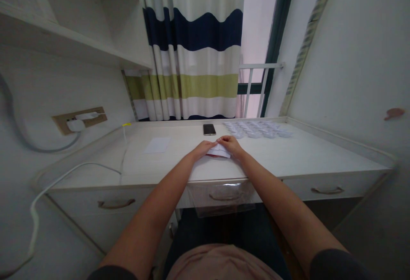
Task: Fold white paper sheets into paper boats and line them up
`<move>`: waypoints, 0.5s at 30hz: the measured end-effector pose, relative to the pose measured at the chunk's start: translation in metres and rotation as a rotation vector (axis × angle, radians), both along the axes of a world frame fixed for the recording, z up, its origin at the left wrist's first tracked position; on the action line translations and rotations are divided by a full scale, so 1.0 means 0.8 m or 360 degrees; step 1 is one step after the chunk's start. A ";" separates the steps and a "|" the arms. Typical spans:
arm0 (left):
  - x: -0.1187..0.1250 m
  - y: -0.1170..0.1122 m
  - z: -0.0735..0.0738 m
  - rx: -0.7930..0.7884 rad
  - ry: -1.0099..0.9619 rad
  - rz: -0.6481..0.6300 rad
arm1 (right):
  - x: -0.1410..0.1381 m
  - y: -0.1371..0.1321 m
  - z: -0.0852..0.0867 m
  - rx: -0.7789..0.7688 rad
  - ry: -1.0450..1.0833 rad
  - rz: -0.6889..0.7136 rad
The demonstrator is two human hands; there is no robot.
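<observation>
Both of my hands meet at the middle of the white desk point(304, 151) over a small folded piece of white paper point(220, 151) with a reddish edge. My left hand point(204, 148) pinches the paper's left side with its fingers curled. My right hand point(231, 145) grips the right side, fingers pressed together on the fold. The paper lies low on the desk surface between the two hands.
A dark phone point(209, 129) lies just behind my hands. Several small folded white paper pieces point(256, 129) are laid out at the back right. A flat white sheet point(156, 145) lies to the left. A white cable point(80, 171) runs from a wall socket point(77, 122). Striped curtain behind.
</observation>
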State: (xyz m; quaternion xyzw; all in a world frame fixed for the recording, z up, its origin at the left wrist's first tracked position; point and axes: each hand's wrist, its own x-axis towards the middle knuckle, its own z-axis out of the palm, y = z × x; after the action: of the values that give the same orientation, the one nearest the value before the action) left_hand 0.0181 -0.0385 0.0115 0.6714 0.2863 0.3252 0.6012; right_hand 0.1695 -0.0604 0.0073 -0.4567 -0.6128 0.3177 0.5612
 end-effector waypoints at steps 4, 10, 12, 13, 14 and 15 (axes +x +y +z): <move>0.001 0.003 -0.002 -0.0006 -0.0007 -0.0032 | 0.001 0.001 -0.001 -0.0022 -0.0009 -0.0004; -0.001 -0.002 0.004 -0.0156 -0.0091 -0.0040 | 0.002 0.000 0.000 0.0043 -0.0028 -0.0148; -0.001 -0.002 0.004 -0.0179 -0.0093 -0.0028 | 0.002 0.000 0.001 0.0045 -0.0039 -0.0160; -0.001 -0.001 0.004 -0.0186 -0.0089 -0.0021 | 0.002 -0.001 0.002 0.0048 -0.0041 -0.0159; -0.001 0.000 0.004 -0.0191 -0.0081 -0.0012 | 0.002 -0.001 0.002 0.0049 -0.0038 -0.0163; -0.001 0.001 0.003 -0.0192 -0.0074 -0.0004 | 0.002 -0.001 0.002 0.0049 -0.0033 -0.0175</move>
State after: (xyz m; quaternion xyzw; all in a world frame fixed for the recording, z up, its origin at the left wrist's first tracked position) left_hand 0.0175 -0.0375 0.0142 0.6265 0.2905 0.3222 0.6475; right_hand 0.1715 -0.0613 0.0092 -0.4843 -0.5972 0.2723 0.5785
